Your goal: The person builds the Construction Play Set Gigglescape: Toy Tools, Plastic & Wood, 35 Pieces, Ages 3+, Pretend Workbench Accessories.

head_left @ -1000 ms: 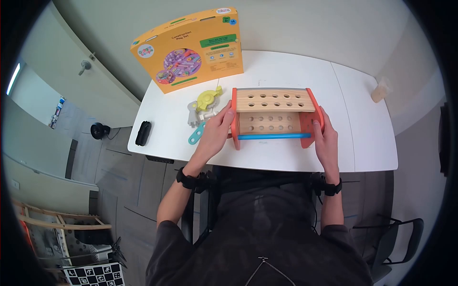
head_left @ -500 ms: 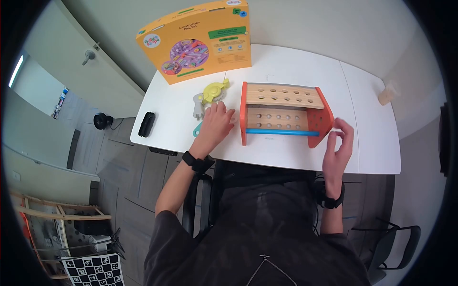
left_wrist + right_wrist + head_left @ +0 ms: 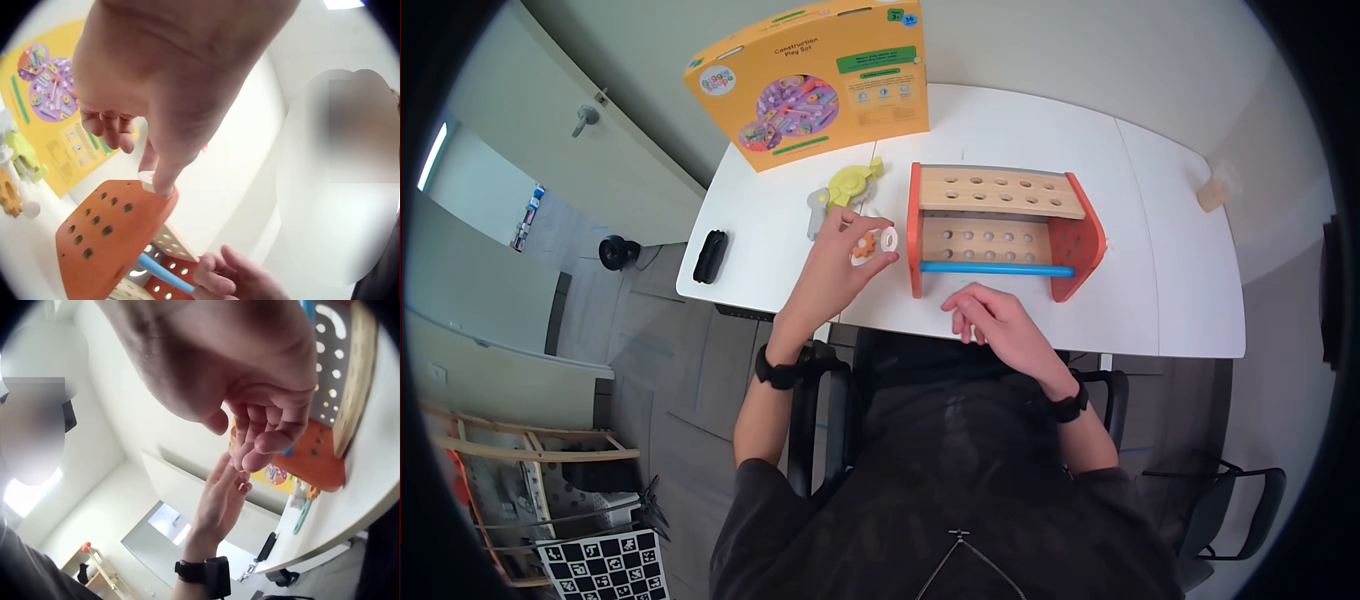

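My left hand [image 3: 832, 262] is raised over the table, with a small white ring-shaped piece [image 3: 889, 240] pinched between thumb and fingertips. In the left wrist view the white piece [image 3: 147, 178] overlaps the top edge of the orange side panel [image 3: 115, 225]. That panel belongs to a wooden toy toolbox [image 3: 1000, 197] with rows of holes and a blue rod [image 3: 997, 269] across its front. My right hand [image 3: 1005, 325] hovers before the toolbox, its fingers loosely curled and holding nothing. An orange gear-shaped piece [image 3: 863, 246] shows behind the left hand's fingers.
Yellow and grey toy parts [image 3: 849, 186] lie left of the toolbox. Behind them stands a yellow play set box [image 3: 840, 90]. A black case [image 3: 711, 256] lies near the table's left edge, and a clear cup [image 3: 1214, 192] is at the far right.
Both hands have let go of the toolbox's sides. The left hand reached to the loose parts and lifted the white ring-shaped piece; the right hand moved left, in front of the toolbox.
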A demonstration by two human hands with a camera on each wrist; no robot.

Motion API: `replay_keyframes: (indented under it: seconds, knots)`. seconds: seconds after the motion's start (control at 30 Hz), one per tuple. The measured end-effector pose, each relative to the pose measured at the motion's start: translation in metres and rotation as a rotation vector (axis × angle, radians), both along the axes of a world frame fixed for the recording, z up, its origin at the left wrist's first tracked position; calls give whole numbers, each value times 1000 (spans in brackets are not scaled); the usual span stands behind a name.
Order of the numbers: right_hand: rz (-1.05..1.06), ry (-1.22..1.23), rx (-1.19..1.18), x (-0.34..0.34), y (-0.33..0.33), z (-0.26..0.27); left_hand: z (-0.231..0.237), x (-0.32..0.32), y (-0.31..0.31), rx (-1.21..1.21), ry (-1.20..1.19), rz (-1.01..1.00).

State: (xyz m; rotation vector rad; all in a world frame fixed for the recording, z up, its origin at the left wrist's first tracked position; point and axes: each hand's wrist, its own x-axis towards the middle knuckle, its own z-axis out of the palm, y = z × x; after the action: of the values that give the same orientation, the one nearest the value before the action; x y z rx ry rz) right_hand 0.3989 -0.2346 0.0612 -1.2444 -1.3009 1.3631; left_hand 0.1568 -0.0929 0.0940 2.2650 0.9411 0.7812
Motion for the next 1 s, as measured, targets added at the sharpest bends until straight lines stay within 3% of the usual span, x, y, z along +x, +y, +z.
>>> replay_keyframes:
  seconds: [0.17, 0.5, 0.6, 0.67, 0.7, 0.77, 0.93, 1.0]
  knots:
    - [122, 280, -46, -19, 15, -2, 4, -7, -38, 21, -84, -199]
    - [93, 135, -109, -2, 4, -22, -10, 7, -40, -17, -90, -364]
    - [32, -41, -82, 11, 5, -39, -25, -11, 13, 174, -49, -233]
    - [-12, -290, 27, 15, 4, -51, -17, -21, 42, 237, 282, 25]
    - [-36, -333, -8, 14, 2, -41, -20, -25, 53, 203, 331, 71]
    - [-56, -417, 6, 16, 1, -32, -31, -33, 74, 149, 430, 158]
    - [-72, -703, 234, 22, 1, -44, -72, -38, 98, 293, 568, 295]
    - [-61, -797, 215, 22, 0, -44, -80, -33, 101, 316, 621, 311]
